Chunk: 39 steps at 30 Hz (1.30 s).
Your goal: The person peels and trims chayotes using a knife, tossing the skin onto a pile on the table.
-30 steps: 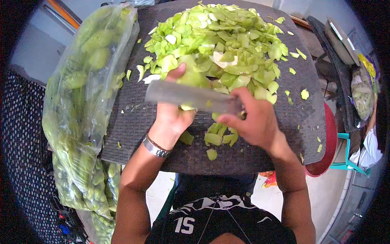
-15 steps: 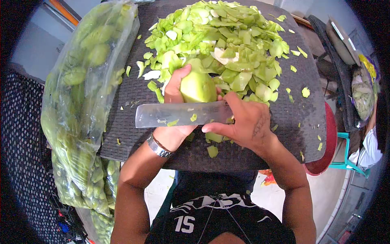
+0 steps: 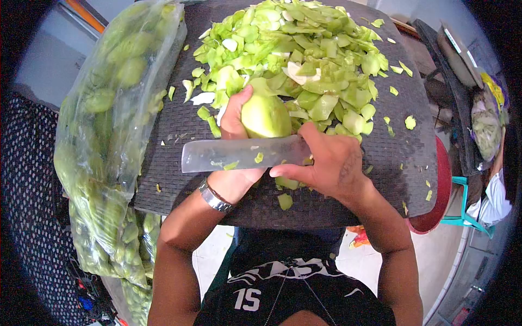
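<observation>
A pale green fruit (image 3: pixel 265 117), smooth and partly peeled, rests in my left hand (image 3: pixel 234 118). The thumb lies along its left side, and the other fingers are mostly hidden behind the fruit and blade. My right hand (image 3: pixel 338 165) is closed round a knife (image 3: pixel 228 155) with a broad, flat blade, its handle hidden in the grip. The blade lies crosswise just below the fruit and above my left palm, with small green scraps stuck to it. Beyond the fruit rises a large heap of green peels and slices (image 3: pixel 321 49).
The heap lies on a dark woven-textured tabletop (image 3: pixel 179 185) strewn with loose scraps. A long clear plastic bag of green fruits (image 3: pixel 103 103) lies along the left edge. To the right are a red round rim (image 3: pixel 443 187), a teal stool (image 3: pixel 461 209) and a bagged bundle (image 3: pixel 485 122).
Both hands keep almost the same pose. The fruit has turned or shifted very slightly in my left hand, and fingertips formerly visible at its right side are now hidden.
</observation>
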Motion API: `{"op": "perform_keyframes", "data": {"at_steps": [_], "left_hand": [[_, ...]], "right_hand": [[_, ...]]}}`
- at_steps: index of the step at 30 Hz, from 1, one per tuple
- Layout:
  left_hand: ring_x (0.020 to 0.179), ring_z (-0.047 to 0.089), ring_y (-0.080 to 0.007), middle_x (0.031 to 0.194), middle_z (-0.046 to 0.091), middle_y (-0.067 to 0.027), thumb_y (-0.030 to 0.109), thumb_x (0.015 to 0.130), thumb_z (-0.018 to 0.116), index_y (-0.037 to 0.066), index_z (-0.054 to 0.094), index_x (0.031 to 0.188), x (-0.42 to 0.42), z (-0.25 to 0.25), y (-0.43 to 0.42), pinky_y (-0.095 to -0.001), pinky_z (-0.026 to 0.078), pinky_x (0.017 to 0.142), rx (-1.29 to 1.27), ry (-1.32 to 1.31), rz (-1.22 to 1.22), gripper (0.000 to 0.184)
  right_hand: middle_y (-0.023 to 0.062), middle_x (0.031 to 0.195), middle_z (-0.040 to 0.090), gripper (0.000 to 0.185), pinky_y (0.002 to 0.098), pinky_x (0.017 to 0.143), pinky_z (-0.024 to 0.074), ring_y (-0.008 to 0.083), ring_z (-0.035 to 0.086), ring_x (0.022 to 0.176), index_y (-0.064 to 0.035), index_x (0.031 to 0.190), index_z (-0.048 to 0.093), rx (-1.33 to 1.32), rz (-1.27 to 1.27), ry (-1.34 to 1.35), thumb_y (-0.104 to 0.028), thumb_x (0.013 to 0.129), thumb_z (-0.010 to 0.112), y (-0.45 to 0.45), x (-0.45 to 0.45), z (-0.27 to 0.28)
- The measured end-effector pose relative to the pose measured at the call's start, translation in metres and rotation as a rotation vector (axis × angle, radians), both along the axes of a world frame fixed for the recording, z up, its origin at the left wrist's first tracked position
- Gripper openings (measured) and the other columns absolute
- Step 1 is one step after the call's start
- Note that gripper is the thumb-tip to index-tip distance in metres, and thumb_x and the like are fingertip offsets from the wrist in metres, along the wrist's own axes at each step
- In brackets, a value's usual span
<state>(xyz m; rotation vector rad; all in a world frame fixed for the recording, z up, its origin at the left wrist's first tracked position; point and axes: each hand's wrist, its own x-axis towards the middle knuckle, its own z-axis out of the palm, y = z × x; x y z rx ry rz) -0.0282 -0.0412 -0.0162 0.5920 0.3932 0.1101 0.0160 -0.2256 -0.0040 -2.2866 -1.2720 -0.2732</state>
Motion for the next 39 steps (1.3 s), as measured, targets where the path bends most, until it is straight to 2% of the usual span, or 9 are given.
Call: {"op": "perform_keyframes", "data": {"at_steps": [13,15,18,21,24,27,31,35,39], "left_hand": [[0.094,0.072,-0.0261,0.105,0.074,-0.0116,0.045,0.097,0.060,0.010,0.066,0.118,-0.001,0.006,-0.003,-0.0429,0.057,0.089,-0.101,-0.006,-0.069,0.042],[0.094,0.072,-0.0266,0.106,0.073,-0.0122,0.045,0.096,0.061,0.010,0.066,0.119,-0.001,0.009,-0.004,-0.0431,0.057,0.089,-0.067,-0.022,-0.072,0.042],[0.092,0.071,-0.0286,0.106,0.073,-0.0139,0.048,0.097,0.056,0.008,0.064,0.124,0.002,0.005,-0.005,-0.0436,0.059,0.083,-0.070,-0.001,-0.005,0.048],[0.090,0.071,-0.0299,0.108,0.072,-0.0151,0.052,0.098,0.050,0.006,0.060,0.130,-0.008,-0.005,0.012,-0.0427,0.060,0.073,-0.091,-0.227,-0.299,0.056],[0.073,0.071,-0.0282,0.103,0.072,-0.0127,0.052,0.098,0.049,0.008,0.061,0.124,-0.004,0.030,-0.012,-0.0399,0.055,0.051,0.027,-0.006,-0.150,0.052],[0.079,0.072,-0.0295,0.102,0.072,-0.0125,0.048,0.100,0.051,0.008,0.060,0.125,-0.002,0.025,-0.002,-0.0426,0.058,0.058,0.038,-0.086,-0.205,0.048],[0.091,0.073,-0.0298,0.106,0.072,-0.0125,0.044,0.101,0.053,0.008,0.061,0.126,-0.001,0.012,0.001,-0.0455,0.061,0.076,0.044,-0.055,-0.171,0.045],[0.117,0.066,-0.0319,0.130,0.068,-0.0154,0.047,0.101,0.052,0.009,0.059,0.139,-0.001,0.010,-0.002,-0.0498,0.047,0.110,-0.016,-0.111,-0.173,0.055],[0.117,0.066,-0.0310,0.129,0.068,-0.0162,0.046,0.101,0.053,0.008,0.058,0.140,-0.002,0.013,-0.005,-0.0497,0.047,0.110,-0.023,-0.096,-0.168,0.055]], "right_hand": [[0.0075,0.059,0.061,0.073,0.0408,0.047,0.0509,0.0284,0.064,0.050,-0.0110,0.086,0.057,0.007,0.003,-0.034,-0.083,0.073,0.066,-0.001,0.001,0.000],[0.0077,0.059,0.060,0.070,0.0407,0.049,0.0504,0.0305,0.065,0.053,-0.0095,0.085,0.058,-0.011,0.016,-0.002,-0.076,0.071,0.075,-0.002,0.002,0.003],[0.0107,0.061,0.063,0.068,0.0438,0.051,0.0519,0.0342,0.068,0.056,-0.0106,0.087,0.059,0.020,-0.036,0.048,-0.076,0.075,0.071,-0.007,0.014,0.001],[0.0189,0.071,0.068,0.064,0.0503,0.059,0.0541,0.0426,0.070,0.069,-0.0086,0.093,0.061,0.002,-0.280,0.176,-0.072,0.085,0.065,-0.017,0.042,-0.001],[0.0251,0.078,0.068,0.064,0.0532,0.068,0.0534,0.0474,0.069,0.080,-0.0053,0.098,0.063,-0.076,-0.502,0.364,-0.069,0.093,0.059,-0.036,0.073,0.005],[0.0265,0.080,0.068,0.066,0.0534,0.071,0.0530,0.0480,0.069,0.084,-0.0046,0.100,0.064,0.040,-0.549,0.431,-0.069,0.094,0.057,-0.037,0.073,0.007],[0.0216,0.075,0.068,0.063,0.0510,0.065,0.0540,0.0446,0.071,0.078,-0.0064,0.100,0.064,0.055,-0.242,0.345,-0.068,0.088,0.066,-0.026,0.044,0.008],[0.0148,0.073,0.067,0.063,0.0431,0.061,0.0539,0.0392,0.071,0.072,-0.0068,0.099,0.062,0.027,-0.027,0.241,-0.066,0.081,0.075,-0.010,0.010,0.013],[0.0140,0.072,0.067,0.062,0.0423,0.059,0.0540,0.0380,0.071,0.070,-0.0070,0.097,0.062,0.025,-0.004,0.215,-0.064,0.078,0.078,-0.010,0.010,0.012]]}}
